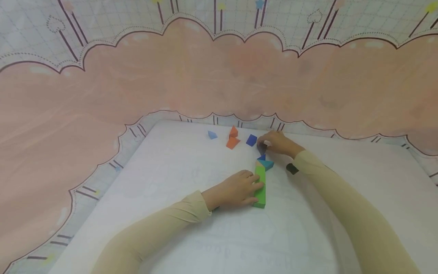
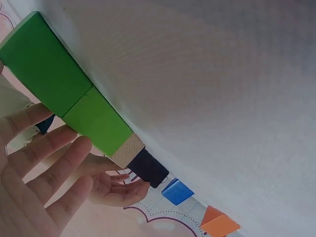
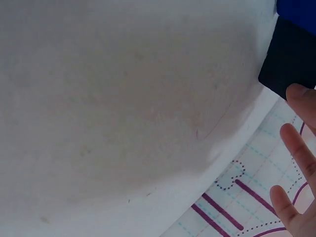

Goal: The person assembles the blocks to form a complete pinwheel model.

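Two green blocks (image 1: 261, 190) lie end to end in a line on the white table, one darker than the other in the left wrist view. My left hand (image 1: 239, 188) touches their left side with spread, nearly straight fingers. Beyond them are a bare-wood face (image 2: 127, 150), a teal triangular block (image 1: 267, 164) and a small blue triangle (image 1: 262, 157). At the far end of this line my right hand (image 1: 278, 144) pinches a black block (image 3: 289, 59) between thumb and fingers. The fingers hide part of that block in the head view.
Left of the right hand lie a blue block (image 1: 251, 140), two orange blocks (image 1: 233, 143) and a light blue block (image 1: 212, 134). A dark block (image 1: 292, 168) sits by the right sleeve. Another dark piece (image 1: 215, 208) shows under the left wrist. A patterned curtain (image 1: 205, 76) borders the table.
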Demonstrator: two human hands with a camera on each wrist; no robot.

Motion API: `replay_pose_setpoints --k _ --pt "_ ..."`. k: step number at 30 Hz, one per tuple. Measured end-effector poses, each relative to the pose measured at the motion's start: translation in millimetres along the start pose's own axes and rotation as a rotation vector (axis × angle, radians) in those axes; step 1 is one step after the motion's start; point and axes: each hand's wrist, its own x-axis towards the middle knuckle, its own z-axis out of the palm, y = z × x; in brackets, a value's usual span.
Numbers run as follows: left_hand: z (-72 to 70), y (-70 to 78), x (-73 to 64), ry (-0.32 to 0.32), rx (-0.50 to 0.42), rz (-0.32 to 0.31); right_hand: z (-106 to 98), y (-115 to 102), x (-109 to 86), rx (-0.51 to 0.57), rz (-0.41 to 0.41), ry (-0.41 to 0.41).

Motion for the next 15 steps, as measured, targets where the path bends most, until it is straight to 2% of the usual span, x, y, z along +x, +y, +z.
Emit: replay_pose_setpoints --k 10,15 --pt "-0.5 -0.3 -0.6 -0.005 0.001 -0.003 4.2 -4.9 0.9 -0.002 0.004 0.007" --pt "-0.1 0.1 -0.8 0.000 0.006 -0.003 2.1 -9.5 -3.7 0.004 -0.038 0.005"
